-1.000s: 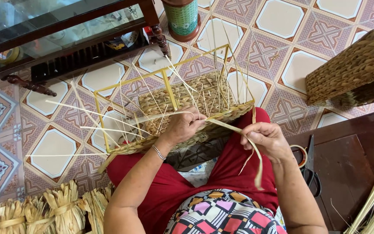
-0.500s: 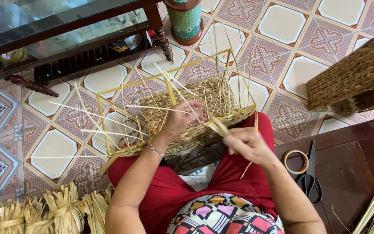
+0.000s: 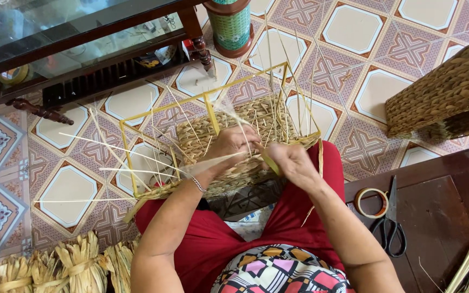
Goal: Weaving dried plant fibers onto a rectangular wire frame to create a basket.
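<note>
Half-woven basket point(image 3: 234, 146) on a wire frame point(image 3: 207, 108), resting on the lap over the floor point(image 3: 71, 184). Both hands, left point(image 3: 232, 144) and right point(image 3: 291, 163), at its near rim. Finished basket point(image 3: 441, 97) at right. Scissors point(image 3: 391, 222) beside tape roll point(image 3: 370, 202) on the tabletop point(image 3: 441, 217). Straw bundles point(image 3: 55, 268) near left; low table point(image 3: 82, 49) beyond.

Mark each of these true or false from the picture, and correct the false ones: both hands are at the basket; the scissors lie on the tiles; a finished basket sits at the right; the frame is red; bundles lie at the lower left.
1. Both the left hand and right hand are at the half-woven basket. True.
2. The scissors lie on the tiles. False: they lie on the dark wooden surface, beside a tape roll.
3. A finished woven basket sits at the right. True.
4. The wire frame is red. False: it is yellow.
5. Tied straw bundles lie at the lower left. True.
</note>
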